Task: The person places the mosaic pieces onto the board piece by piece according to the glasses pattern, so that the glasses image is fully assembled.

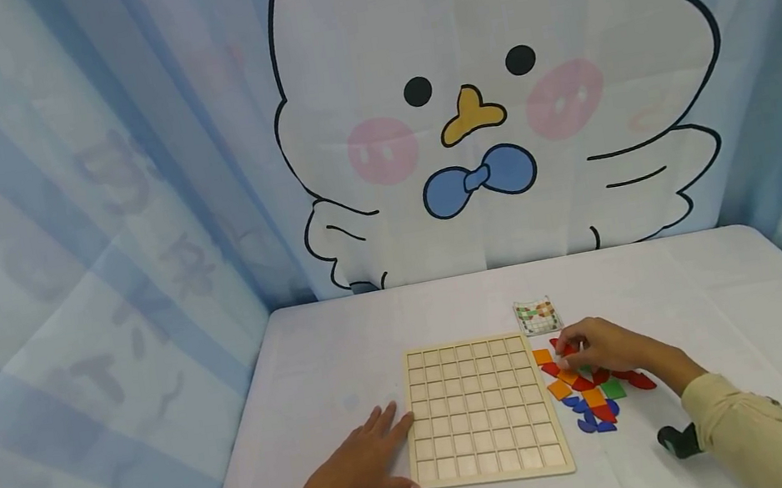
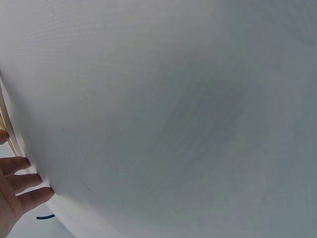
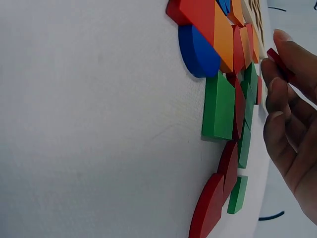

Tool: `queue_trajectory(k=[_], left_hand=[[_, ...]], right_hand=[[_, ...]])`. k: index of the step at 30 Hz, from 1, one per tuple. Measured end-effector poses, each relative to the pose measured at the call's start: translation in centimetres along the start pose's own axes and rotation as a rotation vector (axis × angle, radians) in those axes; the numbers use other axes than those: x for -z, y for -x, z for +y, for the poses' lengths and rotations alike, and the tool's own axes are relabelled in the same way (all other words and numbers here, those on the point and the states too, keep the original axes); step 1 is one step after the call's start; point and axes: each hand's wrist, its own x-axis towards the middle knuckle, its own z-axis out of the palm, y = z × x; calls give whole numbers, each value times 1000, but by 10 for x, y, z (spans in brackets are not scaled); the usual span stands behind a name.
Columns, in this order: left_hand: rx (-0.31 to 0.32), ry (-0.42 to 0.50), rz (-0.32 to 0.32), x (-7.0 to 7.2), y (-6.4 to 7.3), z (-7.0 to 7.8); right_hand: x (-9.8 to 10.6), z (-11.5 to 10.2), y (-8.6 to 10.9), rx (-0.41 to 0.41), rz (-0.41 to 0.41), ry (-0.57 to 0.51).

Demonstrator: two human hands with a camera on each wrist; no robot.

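- Two hands work at a white table (image 1: pixel 330 346); from where I stand, the board (image 1: pixel 568 454), a pale wooden grid, lies flat between them.
- Just off the board's right side the pieces (image 1: pixel 593 398) lie in a loose heap, red, orange, blue and green, some against or over one another.
- Beyond the heap, near the board's far right corner, sits a small printed card (image 1: pixel 537 315).
- A black object (image 1: pixel 678 441) shows beside the right sleeve (image 1: pixel 759 425); I can't tell what it is.
- Behind it all hangs a blue curtain (image 1: pixel 100 279) with a big white cartoon bird.
- Right hand (image 1: pixel 596 344): over the heap, hiding part of it, thumb and forefinger pinched close on a red piece (image 3: pixel 280 64).
- Left hand (image 1: pixel 369 454): palm down, fingers spread, forefinger and thumb at the board's left edge, gripping nothing.
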Motion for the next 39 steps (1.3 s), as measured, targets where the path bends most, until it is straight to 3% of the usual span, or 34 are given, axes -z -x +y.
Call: queue_trajectory(k=[9,16,21,39], left_hand=[[6,-19,-6,-2,1,0],[3,-36,0,0,2,2],[1,-45,-1,2,2,3],[10,-26,-12,1,-1,2]], right_hand=[[-2,2,0,20,-39,-68],[-2,-1,-2,11,-117,-158],[-4,-4,-3,26,-151,-159],[-17,-14,-7,79,-24,-124]])
